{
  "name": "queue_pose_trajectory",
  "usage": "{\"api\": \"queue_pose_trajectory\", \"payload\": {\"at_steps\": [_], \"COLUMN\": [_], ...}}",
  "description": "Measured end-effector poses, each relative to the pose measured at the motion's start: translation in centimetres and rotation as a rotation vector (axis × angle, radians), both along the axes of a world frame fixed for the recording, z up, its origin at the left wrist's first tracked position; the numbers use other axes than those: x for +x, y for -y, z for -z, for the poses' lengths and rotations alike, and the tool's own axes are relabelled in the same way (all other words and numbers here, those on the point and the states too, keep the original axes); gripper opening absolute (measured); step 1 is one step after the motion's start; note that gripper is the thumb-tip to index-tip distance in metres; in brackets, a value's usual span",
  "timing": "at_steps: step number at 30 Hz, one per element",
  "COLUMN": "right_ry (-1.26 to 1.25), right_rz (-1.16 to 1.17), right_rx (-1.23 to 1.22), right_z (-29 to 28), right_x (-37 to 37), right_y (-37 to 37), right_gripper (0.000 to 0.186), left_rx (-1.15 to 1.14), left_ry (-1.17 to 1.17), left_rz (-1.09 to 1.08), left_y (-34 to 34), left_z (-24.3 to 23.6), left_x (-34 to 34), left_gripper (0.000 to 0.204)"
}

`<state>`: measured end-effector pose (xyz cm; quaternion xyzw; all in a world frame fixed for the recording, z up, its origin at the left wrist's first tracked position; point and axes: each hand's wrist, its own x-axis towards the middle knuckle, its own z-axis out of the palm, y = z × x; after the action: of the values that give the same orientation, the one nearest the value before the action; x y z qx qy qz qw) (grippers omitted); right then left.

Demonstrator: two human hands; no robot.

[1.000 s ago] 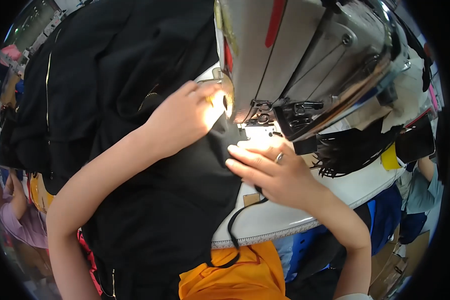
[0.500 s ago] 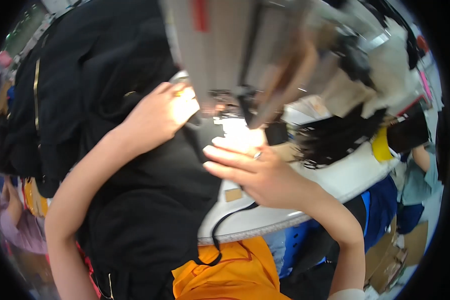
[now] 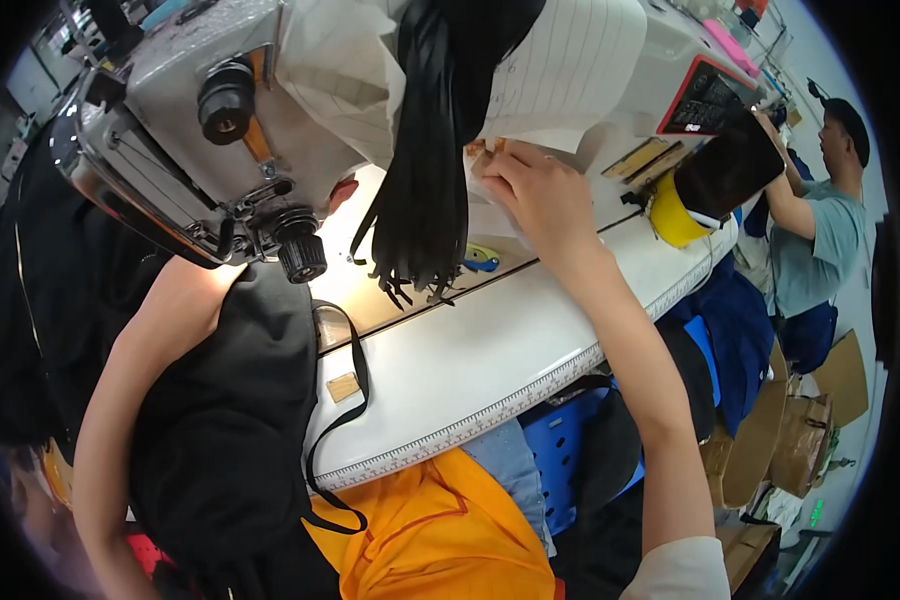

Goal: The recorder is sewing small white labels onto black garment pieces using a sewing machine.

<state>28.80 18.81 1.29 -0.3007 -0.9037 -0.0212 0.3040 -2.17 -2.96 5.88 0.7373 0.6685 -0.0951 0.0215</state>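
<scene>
Right hand [image 3: 542,200], upper centre of frame, fingers pinched together on small tan labels [image 3: 482,158] beside the black strap bundle [image 3: 432,170]; labels look light, thin, flexible, best nipped at an edge; left hand hidden under the sewing machine [image 3: 200,140], cannot tell.

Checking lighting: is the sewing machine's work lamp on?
On: a bright glow lights the white table beneath the grey sewing machine head, beside the black fabric.
</scene>
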Motion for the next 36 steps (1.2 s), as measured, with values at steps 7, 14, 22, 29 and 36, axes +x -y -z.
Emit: {"api": "queue_pose_trajectory", "payload": {"at_steps": [7, 14, 22, 29, 36], "right_ry": [-0.094, -0.202, -0.572, -0.235, 0.314], "right_rz": [0.033, 0.016, -0.148, -0.505, -0.677], "right_rx": [0.031, -0.021, -1.550, -2.042, -0.099], "right_z": [-0.1, -0.3, -3.0, -2.6, -1.2], "right_x": [0.0, 0.4, 4.0, -0.2, -7.8], "right_y": [0.3, 0.1, 11.1, 15.2, 9.5], "right_gripper": [0.009, 0.011, 0.013, 0.015, 0.042], "left_rx": [0.056, 0.224, 0.644, 0.765, 0.384], "left_ry": [0.043, 0.098, 0.290, 0.219, 0.192], "left_rz": [0.062, 0.121, 0.346, 0.758, 0.222], "left_y": [2.6, 4.3, 5.7, 4.5, 1.9], "left_z": [-0.7, -1.0, -4.2, -1.3, 1.3], "left_x": [1.6, 1.3, 7.3, 8.9, 0.6], "left_gripper": [0.057, 0.047, 0.027, 0.016, 0.026]}}
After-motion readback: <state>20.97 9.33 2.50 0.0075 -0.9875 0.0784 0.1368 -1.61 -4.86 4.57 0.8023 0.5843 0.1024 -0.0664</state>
